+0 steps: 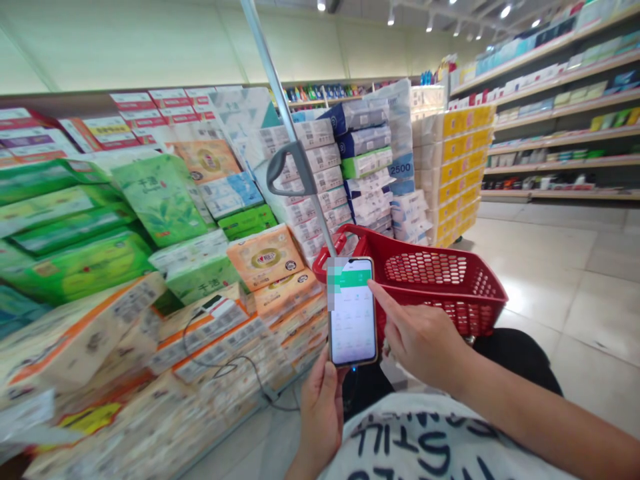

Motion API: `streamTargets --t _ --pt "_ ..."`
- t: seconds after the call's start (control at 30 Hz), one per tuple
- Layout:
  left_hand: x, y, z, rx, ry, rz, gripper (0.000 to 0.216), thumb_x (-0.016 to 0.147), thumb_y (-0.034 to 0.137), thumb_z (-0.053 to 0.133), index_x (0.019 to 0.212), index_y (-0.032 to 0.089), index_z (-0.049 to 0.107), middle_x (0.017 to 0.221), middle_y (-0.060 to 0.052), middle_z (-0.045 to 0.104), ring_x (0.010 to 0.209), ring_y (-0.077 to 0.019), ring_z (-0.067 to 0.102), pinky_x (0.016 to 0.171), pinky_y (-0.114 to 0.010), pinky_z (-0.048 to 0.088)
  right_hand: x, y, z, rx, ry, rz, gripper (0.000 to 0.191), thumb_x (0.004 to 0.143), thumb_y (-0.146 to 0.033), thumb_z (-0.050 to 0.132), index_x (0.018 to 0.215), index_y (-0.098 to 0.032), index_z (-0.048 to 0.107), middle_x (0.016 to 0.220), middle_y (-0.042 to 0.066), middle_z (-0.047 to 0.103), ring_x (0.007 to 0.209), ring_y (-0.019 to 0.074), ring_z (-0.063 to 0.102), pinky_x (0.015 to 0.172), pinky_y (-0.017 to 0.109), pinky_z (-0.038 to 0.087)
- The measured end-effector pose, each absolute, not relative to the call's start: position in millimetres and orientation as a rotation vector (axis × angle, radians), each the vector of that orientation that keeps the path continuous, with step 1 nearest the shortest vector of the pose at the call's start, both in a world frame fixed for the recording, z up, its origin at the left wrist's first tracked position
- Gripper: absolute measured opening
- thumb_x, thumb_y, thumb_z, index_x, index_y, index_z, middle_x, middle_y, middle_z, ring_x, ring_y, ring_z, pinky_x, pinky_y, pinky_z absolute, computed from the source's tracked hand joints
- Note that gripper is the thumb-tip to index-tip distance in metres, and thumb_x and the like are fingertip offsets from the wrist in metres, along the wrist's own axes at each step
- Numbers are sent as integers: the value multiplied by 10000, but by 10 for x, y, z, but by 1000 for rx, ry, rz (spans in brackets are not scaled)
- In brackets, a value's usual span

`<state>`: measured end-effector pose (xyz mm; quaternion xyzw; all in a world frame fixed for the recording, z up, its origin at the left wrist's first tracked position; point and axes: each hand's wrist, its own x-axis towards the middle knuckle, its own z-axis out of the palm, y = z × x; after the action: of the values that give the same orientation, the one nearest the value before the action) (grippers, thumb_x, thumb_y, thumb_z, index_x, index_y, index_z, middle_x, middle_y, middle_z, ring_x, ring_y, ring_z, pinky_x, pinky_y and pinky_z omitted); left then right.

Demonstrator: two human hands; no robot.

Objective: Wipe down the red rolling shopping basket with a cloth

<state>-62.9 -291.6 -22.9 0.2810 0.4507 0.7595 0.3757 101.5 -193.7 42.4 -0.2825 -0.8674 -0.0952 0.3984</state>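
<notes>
My left hand (pixel 320 407) grips a smartphone (pixel 351 311) from below and holds it upright, its lit screen facing me. My right hand (pixel 417 337) is beside it, index finger stretched out with its tip at the phone's upper right edge, the other fingers curled in. Nothing is held in the right hand. Just behind the phone stands a red shopping basket (pixel 440 277) on the floor, with a grey pull handle (pixel 293 160) rising up and to the left.
Stacked packs of tissue paper (pixel 165 200) fill a display on the left and centre. A cable (pixel 235 363) trails over the lower packs. Yellow boxes (pixel 463 167) and store shelves (pixel 555 113) stand at the right. Tiled floor (pixel 565 280) lies to the right.
</notes>
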Motion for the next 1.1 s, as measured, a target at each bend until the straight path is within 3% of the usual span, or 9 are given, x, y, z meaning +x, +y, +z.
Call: streamTargets --t 0.67,0.83,1.1 --pt "-659 -2920 -291 740 1145 1958 443 780 440 698 1171 236 660 1211 -74 661 1126 -208 604 981 -302 466 1026 -1955 330 -809 -2198 -176 567 891 -175 368 1446 -65 348 665 41 671 534 139 586 544 248 428" --pt "-649 -2908 -284 757 1130 1956 474 762 453 712 1174 225 660 1181 -83 675 1075 -207 628 936 -292 491 1021 -1983 297 -964 -2303 -147 538 874 -199 395 1399 -96 445 724 69 700 581 162 625 537 249 441" --pt "-665 -2920 -311 756 1158 1927 489 775 463 695 1195 216 648 1196 -96 665 1078 -219 627 940 -311 494 1004 -2022 324 -984 -2385 -88 593 830 -234 458 1407 -97 434 732 77 703 615 188 645 575 267 467"
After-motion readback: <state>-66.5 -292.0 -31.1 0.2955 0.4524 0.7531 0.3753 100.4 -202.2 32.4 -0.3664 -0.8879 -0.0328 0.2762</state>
